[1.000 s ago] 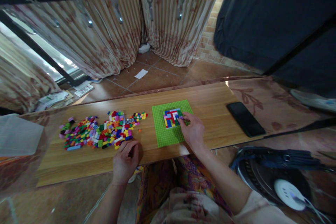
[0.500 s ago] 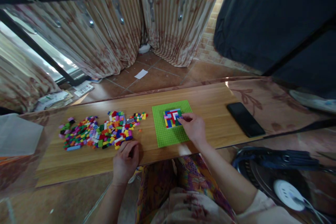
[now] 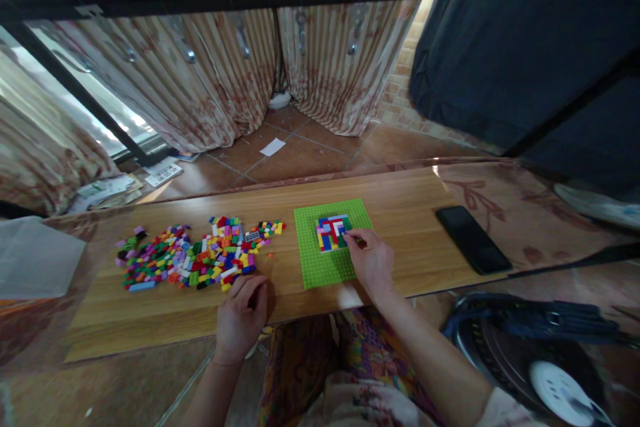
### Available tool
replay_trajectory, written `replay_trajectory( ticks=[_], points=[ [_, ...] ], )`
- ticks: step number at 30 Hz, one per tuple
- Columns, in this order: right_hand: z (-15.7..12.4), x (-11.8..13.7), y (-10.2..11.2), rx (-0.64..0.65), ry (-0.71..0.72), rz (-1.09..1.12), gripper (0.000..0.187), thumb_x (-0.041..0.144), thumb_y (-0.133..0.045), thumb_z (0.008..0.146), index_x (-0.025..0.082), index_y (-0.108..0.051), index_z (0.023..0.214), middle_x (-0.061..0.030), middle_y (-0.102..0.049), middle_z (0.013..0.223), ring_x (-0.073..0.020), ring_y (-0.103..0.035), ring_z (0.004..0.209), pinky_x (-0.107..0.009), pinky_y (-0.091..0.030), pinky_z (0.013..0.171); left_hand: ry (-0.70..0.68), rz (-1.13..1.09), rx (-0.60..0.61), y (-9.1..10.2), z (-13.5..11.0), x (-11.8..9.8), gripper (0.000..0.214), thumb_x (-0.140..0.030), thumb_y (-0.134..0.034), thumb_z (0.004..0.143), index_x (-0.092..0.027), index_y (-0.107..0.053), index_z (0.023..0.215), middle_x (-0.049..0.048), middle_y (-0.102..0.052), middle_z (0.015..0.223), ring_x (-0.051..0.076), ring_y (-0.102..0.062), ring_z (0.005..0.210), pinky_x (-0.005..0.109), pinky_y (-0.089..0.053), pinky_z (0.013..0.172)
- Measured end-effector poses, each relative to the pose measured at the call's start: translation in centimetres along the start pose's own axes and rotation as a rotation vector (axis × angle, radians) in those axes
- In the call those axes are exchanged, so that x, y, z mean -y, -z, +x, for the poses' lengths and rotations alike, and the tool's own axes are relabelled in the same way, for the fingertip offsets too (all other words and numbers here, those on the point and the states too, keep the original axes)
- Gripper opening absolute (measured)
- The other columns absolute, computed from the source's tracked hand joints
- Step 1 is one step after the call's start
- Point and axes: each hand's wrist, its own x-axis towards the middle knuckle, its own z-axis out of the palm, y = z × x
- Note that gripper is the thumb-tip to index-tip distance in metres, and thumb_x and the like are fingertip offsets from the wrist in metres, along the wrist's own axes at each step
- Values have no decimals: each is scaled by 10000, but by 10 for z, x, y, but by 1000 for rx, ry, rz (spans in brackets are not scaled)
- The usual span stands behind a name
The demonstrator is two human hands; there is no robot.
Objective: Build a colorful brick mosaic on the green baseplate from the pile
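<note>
A green studded baseplate [image 3: 324,271] lies on the wooden board, bearing a compact patch of multicoloured toy bricks [image 3: 331,235] in red, blue, white, yellow and other colours. At the patch's right edge, my right hand [image 3: 373,259] pinches with thumb and forefinger on a small toy brick, mostly hidden by the fingertips. My left hand [image 3: 241,317] rests on the board's near edge, its fingers curled in and nothing visible in them. Just beyond it spreads a loose pile of mixed toy bricks [image 3: 220,257].
A black phone [image 3: 473,239] lies on the right end of the wooden board [image 3: 400,200]. A translucent white container [image 3: 43,257] stands at the far left. Below right is a round dark stool-like thing with a white power strip [image 3: 563,392]. Striped curtains [image 3: 330,73] hang behind.
The whole view has shifted slightly downward in the picture as the head tilts. My right fingertips have stayed at the right side of the brick patch, slightly lower along it. My left hand stays put.
</note>
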Motion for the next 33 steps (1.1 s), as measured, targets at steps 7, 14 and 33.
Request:
replay_trajectory(
  ticks=[7,14,33],
  points=[
    [7,5,11,132,38,-58,227,367,-513,895,246,-699,849,-19,-720,828,-169,-627,695,-268,-387,608,11,-3,6,0,0,2,147,-262,-529,893,-203,-651,950,50,-673,918,159,-648,835,274,-534,745],
    [16,6,14,199,69,-143,240,327,-490,899,242,-684,786,-25,-692,782,-165,-601,688,-256,-358,596,21,-14,8,0,0,0,149,-251,-526,894,-193,-653,943,48,-676,916,148,-645,836,261,-529,756],
    [-14,-8,32,120,-7,433,310,457,-582,817,202,-745,884,-87,-745,924,-238,-673,872,-374,-517,785,31,-82,-6,-1,-1,0,155,-230,-505,876,-207,-658,884,46,-671,879,152,-639,814,275,-524,751]
  ],
)
